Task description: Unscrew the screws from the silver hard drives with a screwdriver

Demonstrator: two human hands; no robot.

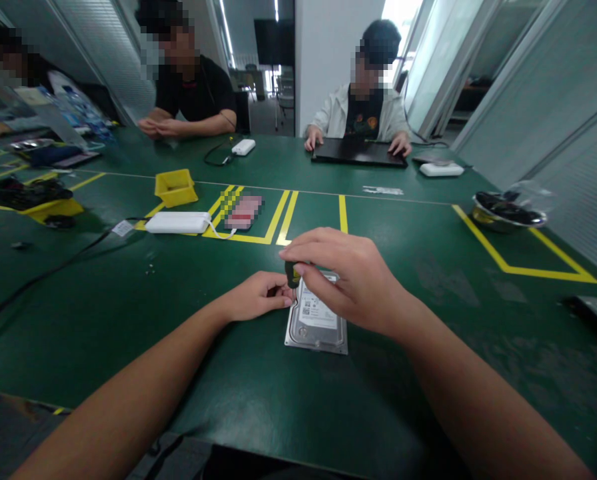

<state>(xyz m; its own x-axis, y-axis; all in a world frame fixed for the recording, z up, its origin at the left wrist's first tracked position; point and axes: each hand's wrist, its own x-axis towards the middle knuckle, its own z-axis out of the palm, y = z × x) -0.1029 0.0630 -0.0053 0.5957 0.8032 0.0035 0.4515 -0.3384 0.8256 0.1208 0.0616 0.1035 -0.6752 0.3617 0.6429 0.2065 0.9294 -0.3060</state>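
Being pinched now by the half-closed right hand [346, 275], the screwdriver [291, 275] is best held upright over the hard drive [319, 330], centre frame, beside the loosely curled left hand [255, 296], whose hold cannot be told.

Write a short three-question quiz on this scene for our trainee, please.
1. True or false: the hard drive lies label down on the green table.
2. Of the left hand and right hand, which grips the dark tool handle from above: A) left, B) right, C) neither?
3. Fill in the colour: the open box beyond the white device is ____.

Key: 1. False; its white label faces up. 2. B. 3. Yellow.
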